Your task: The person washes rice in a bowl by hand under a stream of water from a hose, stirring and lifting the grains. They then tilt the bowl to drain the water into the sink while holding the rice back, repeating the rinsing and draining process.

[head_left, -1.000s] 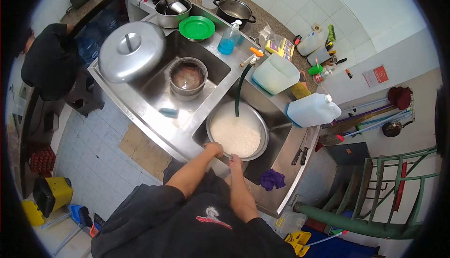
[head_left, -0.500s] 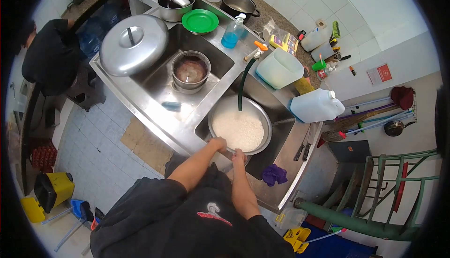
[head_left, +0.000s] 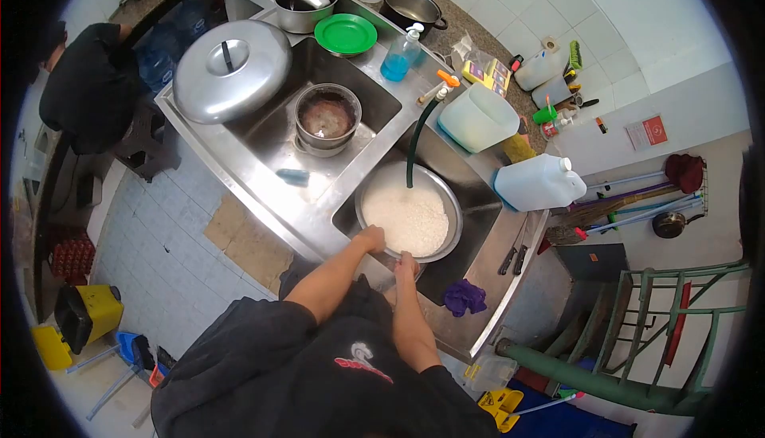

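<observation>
Grip: left hand (head_left: 370, 238), right hand (head_left: 406, 264) hold metal basin (head_left: 455, 219) by near rim; finger placement unclear.

A person's left hand (head_left: 370, 239) and right hand (head_left: 406, 265) grip the near rim of a round silver metal bowl (head_left: 454, 217) of pale grains (head_left: 408, 217) beneath a dark green hose (head_left: 413, 147), a crumpled purple cloth (head_left: 464, 299) lying nearby on the stainless-steel surface (head_left: 460, 331).
</observation>
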`<action>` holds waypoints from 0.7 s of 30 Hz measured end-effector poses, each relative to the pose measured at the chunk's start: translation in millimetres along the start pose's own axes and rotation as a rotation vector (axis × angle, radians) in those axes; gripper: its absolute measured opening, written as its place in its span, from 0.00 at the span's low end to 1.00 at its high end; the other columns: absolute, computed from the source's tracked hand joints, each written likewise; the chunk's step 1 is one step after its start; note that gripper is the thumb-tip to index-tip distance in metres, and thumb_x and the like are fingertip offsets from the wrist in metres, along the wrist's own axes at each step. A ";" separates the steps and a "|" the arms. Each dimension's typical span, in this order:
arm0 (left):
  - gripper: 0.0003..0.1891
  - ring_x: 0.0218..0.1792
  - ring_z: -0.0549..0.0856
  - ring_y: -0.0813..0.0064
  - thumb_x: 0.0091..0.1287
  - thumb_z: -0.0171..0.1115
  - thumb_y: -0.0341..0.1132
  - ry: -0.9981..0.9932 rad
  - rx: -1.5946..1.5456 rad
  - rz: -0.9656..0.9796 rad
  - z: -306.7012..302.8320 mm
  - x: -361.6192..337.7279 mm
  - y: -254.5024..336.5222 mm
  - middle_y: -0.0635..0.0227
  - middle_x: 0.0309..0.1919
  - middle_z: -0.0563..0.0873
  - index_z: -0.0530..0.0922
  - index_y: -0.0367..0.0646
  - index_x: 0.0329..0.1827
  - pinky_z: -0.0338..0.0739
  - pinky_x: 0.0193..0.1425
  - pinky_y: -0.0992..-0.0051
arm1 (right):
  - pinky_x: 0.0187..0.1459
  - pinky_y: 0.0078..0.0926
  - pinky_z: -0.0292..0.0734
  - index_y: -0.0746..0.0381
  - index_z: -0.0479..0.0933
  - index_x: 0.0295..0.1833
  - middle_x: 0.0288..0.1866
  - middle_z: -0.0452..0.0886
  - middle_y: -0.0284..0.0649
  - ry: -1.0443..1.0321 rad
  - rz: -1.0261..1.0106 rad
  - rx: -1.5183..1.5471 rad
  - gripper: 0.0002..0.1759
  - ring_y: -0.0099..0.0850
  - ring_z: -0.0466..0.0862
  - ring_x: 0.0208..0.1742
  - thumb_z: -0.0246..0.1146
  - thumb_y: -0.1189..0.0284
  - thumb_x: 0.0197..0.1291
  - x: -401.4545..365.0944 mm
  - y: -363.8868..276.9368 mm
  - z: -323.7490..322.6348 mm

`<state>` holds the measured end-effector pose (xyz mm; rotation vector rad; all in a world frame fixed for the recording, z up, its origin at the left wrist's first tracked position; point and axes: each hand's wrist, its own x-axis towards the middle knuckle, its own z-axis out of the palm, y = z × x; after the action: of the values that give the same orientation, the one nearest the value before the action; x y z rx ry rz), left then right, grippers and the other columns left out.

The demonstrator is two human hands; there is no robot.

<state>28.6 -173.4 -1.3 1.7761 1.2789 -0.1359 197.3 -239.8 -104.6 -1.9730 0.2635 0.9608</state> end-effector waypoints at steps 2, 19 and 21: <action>0.20 0.55 0.82 0.49 0.61 0.55 0.40 0.046 -0.049 -0.027 2.4 4.5 -0.4 0.41 0.50 0.83 0.82 0.30 0.47 0.78 0.59 0.63 | 0.15 0.28 0.66 0.65 0.72 0.35 0.22 0.76 0.41 0.030 -0.005 -0.083 0.13 0.28 0.74 0.17 0.69 0.73 0.48 -8.7 -7.1 0.2; 0.46 0.65 0.73 0.45 0.59 0.63 0.47 0.290 -1.006 -0.636 35.8 62.8 -19.2 0.38 0.66 0.68 0.51 0.20 0.68 0.72 0.66 0.61 | 0.19 0.24 0.69 0.66 0.73 0.43 0.33 0.79 0.42 -0.083 -0.092 0.089 0.14 0.29 0.75 0.21 0.68 0.72 0.55 -10.5 -7.8 -5.0; 0.42 0.64 0.74 0.46 0.62 0.62 0.46 0.283 -1.095 -0.740 38.1 57.6 -20.3 0.40 0.68 0.66 0.55 0.23 0.69 0.76 0.63 0.56 | 0.19 0.24 0.69 0.66 0.73 0.43 0.32 0.79 0.41 -0.071 -0.078 0.046 0.14 0.29 0.75 0.21 0.68 0.71 0.55 -15.7 -8.8 -5.2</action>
<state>53.6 -159.6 -67.3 0.3660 1.6900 0.3604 194.0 -241.8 -86.2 -1.8896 0.1661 0.9639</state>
